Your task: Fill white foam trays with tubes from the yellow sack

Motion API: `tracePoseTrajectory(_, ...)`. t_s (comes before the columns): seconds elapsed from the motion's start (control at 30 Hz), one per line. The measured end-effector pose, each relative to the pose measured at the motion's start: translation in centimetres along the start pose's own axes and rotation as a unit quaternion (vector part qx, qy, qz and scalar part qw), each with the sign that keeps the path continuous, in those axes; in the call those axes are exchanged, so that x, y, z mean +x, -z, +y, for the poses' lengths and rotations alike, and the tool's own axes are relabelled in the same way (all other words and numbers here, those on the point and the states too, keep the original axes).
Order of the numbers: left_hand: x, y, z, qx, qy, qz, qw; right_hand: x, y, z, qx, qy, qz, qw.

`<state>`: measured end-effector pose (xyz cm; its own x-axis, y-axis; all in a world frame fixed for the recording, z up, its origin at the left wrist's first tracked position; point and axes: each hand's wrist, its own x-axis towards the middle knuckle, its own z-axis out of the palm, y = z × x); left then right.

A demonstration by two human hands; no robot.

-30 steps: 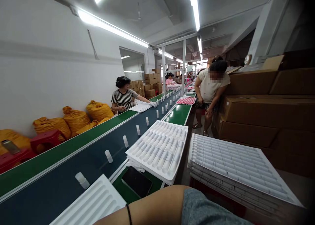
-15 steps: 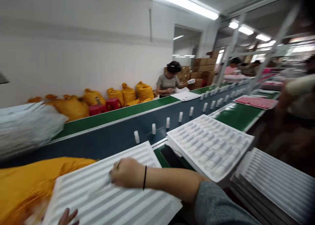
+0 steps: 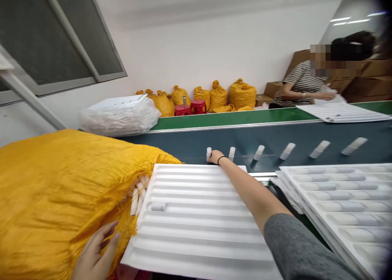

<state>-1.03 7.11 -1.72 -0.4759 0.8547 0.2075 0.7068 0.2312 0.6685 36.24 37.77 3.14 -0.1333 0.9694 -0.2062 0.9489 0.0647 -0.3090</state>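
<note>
My right hand (image 3: 216, 156) reaches across the ribbed white tray (image 3: 196, 227) to the belt, its fingers closed around a small white bottle (image 3: 209, 151) that stands upright. A similar bottle (image 3: 232, 152) stands just right of it. Low at the left, my left hand (image 3: 96, 253) is open with nothing in it, thumb and fingers apart, beside the large yellow sack (image 3: 73, 178). White bottles (image 3: 139, 194) show in the sack's torn mouth, against the tray's left edge. A single bottle (image 3: 158, 206) lies in one groove of the tray.
Several bottles (image 3: 288, 151) stand in a row along the dark conveyor belt (image 3: 183, 145). At the right lies a stack of filled trays (image 3: 306, 198). Across the belt a person in a striped shirt (image 3: 301, 82) handles something white. A plastic-wrapped bundle (image 3: 119, 116) rests at the far left.
The view has swung left. My right hand has moved from over the tray to a bottle on the belt. A bottle now lies in the tray. More of my left hand shows.
</note>
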Motion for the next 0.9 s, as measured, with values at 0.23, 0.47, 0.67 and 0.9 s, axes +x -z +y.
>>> tracePoseTrajectory(0.23,4.3,-1.7,2.1,0.115,0.001,-0.069,0.991,-4.0,2.7,-2.4,-0.056,0.007,0.119,0.991)
tracePoseTrajectory(0.47,8.7,-5.5,2.7,0.123,0.062,-0.061,0.988,-12.2,-4.9,-13.9,-0.045,0.287,0.016,0.957)
tracePoseTrajectory(0.67,6.6,-3.7,1.4,0.111,0.068,-0.076,0.989,-14.5,-12.0,-15.8,-0.021,0.345,-0.037,0.938)
tracePoseTrajectory(0.9,2.2,0.9,-0.4,0.075,-0.014,-0.046,0.996,-12.5,-12.1,-14.3,0.08,0.361,-0.048,0.928)
